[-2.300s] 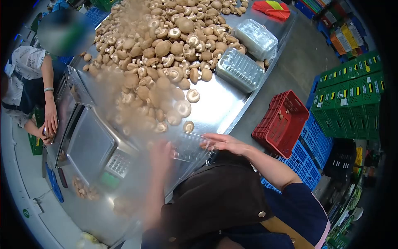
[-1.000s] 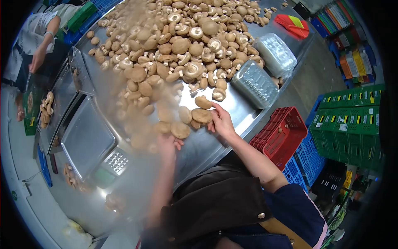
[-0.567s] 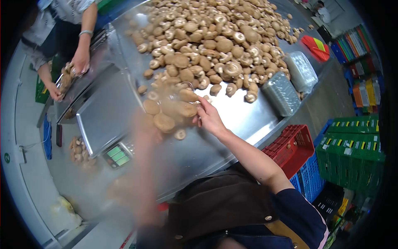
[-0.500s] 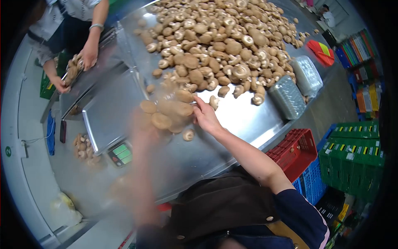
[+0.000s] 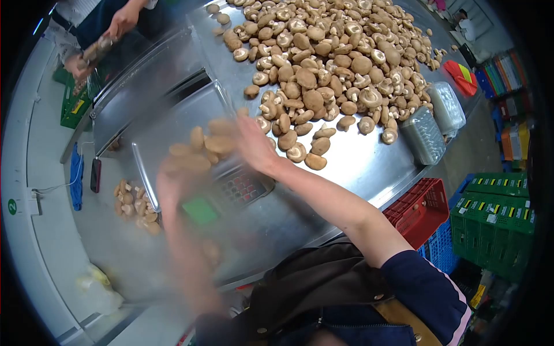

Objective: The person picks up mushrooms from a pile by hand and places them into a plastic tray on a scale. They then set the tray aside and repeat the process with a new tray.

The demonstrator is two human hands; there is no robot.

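Observation:
A cluster of brown-capped shiitake mushrooms point(image 5: 202, 147) is held between my two hands over the metal platform point(image 5: 199, 109) of a scale. My left hand point(image 5: 173, 176), smeared by motion, grips the cluster's near left side. On its right side, my right hand point(image 5: 253, 141) is closed against the mushrooms. Whether a clear tray lies under them, I cannot make out. Below my hands show the scale's green display point(image 5: 200, 210) and keypad point(image 5: 242, 187). Several loose mushrooms point(image 5: 306, 151) lie right of my right hand.
A large mushroom heap point(image 5: 340, 63) covers the far metal table. Wrapped clear trays point(image 5: 424, 135) stand at its right edge. A small mushroom pile point(image 5: 135, 205) lies left of the scale. A co-worker's hands point(image 5: 121, 23) hold mushrooms at upper left. Red point(image 5: 418, 213) and green crates point(image 5: 490, 225) stand right.
Both hands have carried the mushrooms leftward from the tabletop to over the scale platform, uncovering the keypad. The view has shifted. The co-worker's hands have moved up and closer together.

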